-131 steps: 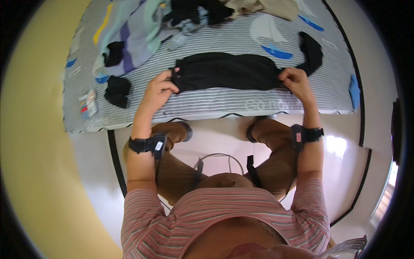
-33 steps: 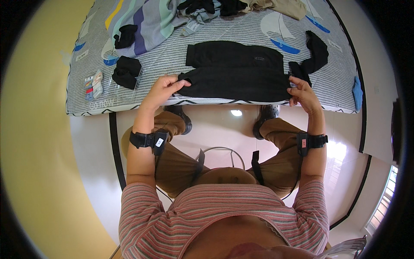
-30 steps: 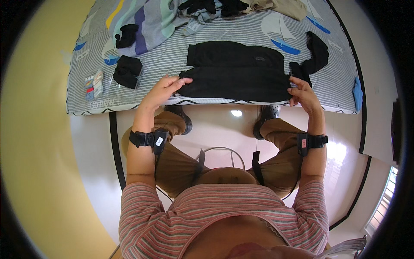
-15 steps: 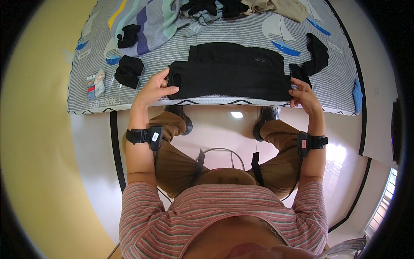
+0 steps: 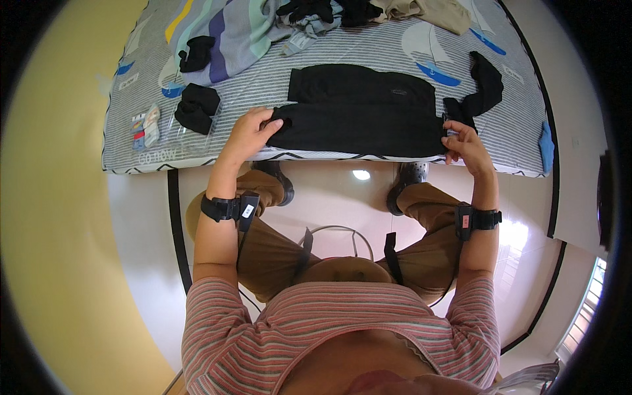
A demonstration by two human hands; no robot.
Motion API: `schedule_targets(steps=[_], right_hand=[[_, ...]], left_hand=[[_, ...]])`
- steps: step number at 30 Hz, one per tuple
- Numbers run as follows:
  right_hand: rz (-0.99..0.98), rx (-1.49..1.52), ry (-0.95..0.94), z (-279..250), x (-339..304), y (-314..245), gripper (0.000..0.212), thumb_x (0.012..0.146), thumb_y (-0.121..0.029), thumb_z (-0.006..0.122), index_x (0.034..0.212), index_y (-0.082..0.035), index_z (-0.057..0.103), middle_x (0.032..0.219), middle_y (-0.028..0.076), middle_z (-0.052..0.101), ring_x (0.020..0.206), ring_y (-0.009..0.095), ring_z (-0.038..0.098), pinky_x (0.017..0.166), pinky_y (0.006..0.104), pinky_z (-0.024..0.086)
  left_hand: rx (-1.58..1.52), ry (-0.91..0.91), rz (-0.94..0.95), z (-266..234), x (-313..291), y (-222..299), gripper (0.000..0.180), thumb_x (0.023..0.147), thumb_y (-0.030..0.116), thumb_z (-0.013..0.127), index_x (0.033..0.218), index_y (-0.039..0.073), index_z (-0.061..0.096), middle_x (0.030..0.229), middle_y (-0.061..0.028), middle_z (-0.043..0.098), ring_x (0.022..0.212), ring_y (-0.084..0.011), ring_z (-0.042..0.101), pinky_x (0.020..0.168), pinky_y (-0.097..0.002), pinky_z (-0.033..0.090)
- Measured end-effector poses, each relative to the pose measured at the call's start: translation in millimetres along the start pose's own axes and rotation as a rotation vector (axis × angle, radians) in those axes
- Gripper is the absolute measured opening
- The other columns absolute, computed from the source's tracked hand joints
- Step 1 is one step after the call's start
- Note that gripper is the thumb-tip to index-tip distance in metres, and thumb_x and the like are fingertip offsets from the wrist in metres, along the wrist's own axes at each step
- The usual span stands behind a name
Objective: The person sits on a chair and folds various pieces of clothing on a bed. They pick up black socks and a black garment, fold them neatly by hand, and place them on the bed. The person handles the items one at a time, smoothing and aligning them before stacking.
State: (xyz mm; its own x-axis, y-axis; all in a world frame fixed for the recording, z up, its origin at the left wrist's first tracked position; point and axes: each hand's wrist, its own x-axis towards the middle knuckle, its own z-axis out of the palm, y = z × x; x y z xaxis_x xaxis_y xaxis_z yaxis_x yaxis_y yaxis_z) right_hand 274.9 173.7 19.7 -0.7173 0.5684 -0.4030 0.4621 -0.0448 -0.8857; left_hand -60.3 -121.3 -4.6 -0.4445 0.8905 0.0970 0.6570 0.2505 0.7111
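pinching the folded black garment (image 5: pixel 359 125) at both ends — left hand (image 5: pixel 247 135) at 9 o'clock, right hand (image 5: pixel 464 141) at 3 — long axis crosswise, on the bed's (image 5: pixel 316 76) near edge.

The bed (image 5: pixel 197 148) offers open striped sheet along its near edge, left of the left hand (image 5: pixel 247 133), where only a small pack of socks (image 5: pixel 143 126) and a folded black bundle (image 5: pixel 196 106) lie close together. The black garment (image 5: pixel 359 118) fills the middle from hand to hand, so passage there goes over it, not around. Just beyond the right hand (image 5: pixel 466 143) a loose black piece (image 5: pixel 484 89) blocks the way toward the right edge; past it the sheet lies bare up to a small blue item (image 5: pixel 546 146). The far side looks crowded by a striped cloth (image 5: pixel 227 33) and a heap of clothes (image 5: pixel 342 13), though the rim bends too much to judge gaps.
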Motion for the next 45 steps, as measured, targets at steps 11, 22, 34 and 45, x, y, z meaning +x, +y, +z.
schedule_targets(steps=[11, 22, 34, 45], right_hand=[[-0.240, -0.510, 0.141, 11.0, 11.2, -18.4, 0.012, 0.076, -0.010, 0.064, 0.083, -0.002, 0.057, 0.058, 0.003, 0.054, 0.052, 0.011, 0.053, 0.046, 0.0199, 0.038], [-0.984, -0.526, -0.025, 176.3, 34.3, -63.4, 0.030, 0.072, -0.004, 0.061, 0.101, 0.000, 0.059, 0.107, 0.016, 0.056, 0.099, 0.030, 0.054, 0.083, 0.0358, 0.046], [-0.986, -0.639, -0.088, 215.3, 46.3, -55.6, 0.029, 0.066, -0.012, 0.067, 0.093, -0.001, 0.061, 0.086, 0.010, 0.053, 0.085, 0.027, 0.050, 0.076, 0.0365, 0.044], [-1.054, -0.621, -0.060, 219.5, 46.5, -52.9, 0.010, 0.065, -0.005, 0.065, 0.075, -0.005, 0.061, 0.078, 0.007, 0.052, 0.076, 0.025, 0.051, 0.066, 0.0345, 0.044]], left_hand=[[-0.136, -0.041, -0.179, 1.0, 1.2, 5.0, 0.032, 0.087, 0.026, 0.054, 0.074, -0.003, 0.051, 0.065, -0.0078, 0.055, 0.061, -0.0131, 0.049, 0.056, -0.0276, 0.039], [-0.378, 0.068, -0.221, -17.7, 5.9, -9.8, 0.017, 0.085, 0.009, 0.053, 0.098, 0.002, 0.061, 0.075, -0.0010, 0.056, 0.068, -0.0094, 0.053, 0.063, -0.0228, 0.044], [-0.214, 0.047, 0.011, -8.1, 15.6, -4.3, 0.018, 0.064, -0.010, 0.054, 0.078, 0.001, 0.055, 0.071, -0.0046, 0.050, 0.059, -0.0131, 0.047, 0.057, -0.0254, 0.040], [-0.103, 0.173, -0.020, -9.3, 21.9, -12.0, 0.019, 0.058, -0.013, 0.052, 0.071, 0.001, 0.047, 0.065, -0.0047, 0.047, 0.056, -0.0140, 0.045, 0.052, -0.0270, 0.036]])
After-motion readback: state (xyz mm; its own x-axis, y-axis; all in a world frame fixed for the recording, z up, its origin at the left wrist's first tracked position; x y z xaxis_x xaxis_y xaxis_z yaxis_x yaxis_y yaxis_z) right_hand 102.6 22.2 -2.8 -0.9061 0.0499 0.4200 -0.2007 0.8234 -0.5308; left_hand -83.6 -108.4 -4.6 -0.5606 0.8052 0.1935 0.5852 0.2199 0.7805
